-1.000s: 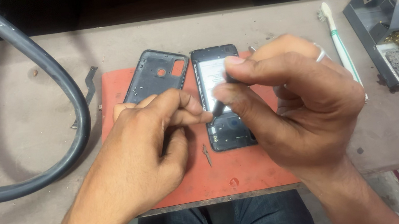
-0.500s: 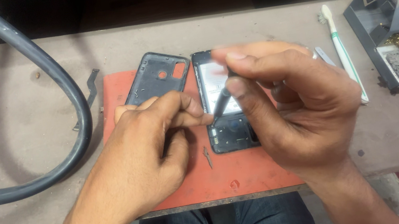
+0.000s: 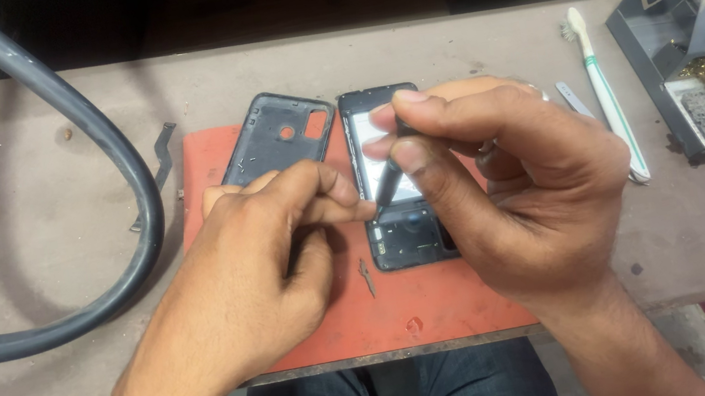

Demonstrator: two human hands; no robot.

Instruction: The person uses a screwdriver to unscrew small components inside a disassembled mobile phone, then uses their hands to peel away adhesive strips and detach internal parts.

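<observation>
Counter [image 3: 53, 222] runs edge to edge, worn grey-brown top. Thick grey hose [image 3: 101, 141] loops over it from 11 o'clock down to 9 o'clock. Red work mat [image 3: 441, 305] sits at centre, reaching the counter's near edge at 6 o'clock. Soldering station [image 3: 702, 66] at 2 o'clock, with brass wool and a dark sponge in its tray.

My left hand [image 3: 244, 277] is at 7 o'clock over the mat, grip clenched, thumb and forefinger pinched together with the tips touching the left edge of the opened phone [image 3: 403, 228]. Can't tell whether anything is pinched between them. My right hand [image 3: 517, 193] comes in from 5 o'clock, grip closed on a thin dark tool [image 3: 389, 182], held like a pen between thumb and first fingers, tip angled down onto the phone, about where the pale panel meets the dark lower board.

Phone lies flat, long axis 12 to 6, mid-mat, partly hidden by my right hand. Its dark back cover [image 3: 278, 139] lies just beside it at 11 o'clock, inner side up, tilted slightly.

White-and-green toothbrush [image 3: 604, 89] at 2 o'clock, between right hand and station. Flex strip [image 3: 158, 172] on the counter at 10 o'clock, just off the mat. One small metal part [image 3: 367, 276] on the mat at 6 o'clock, just left of the phone's lower end.
</observation>
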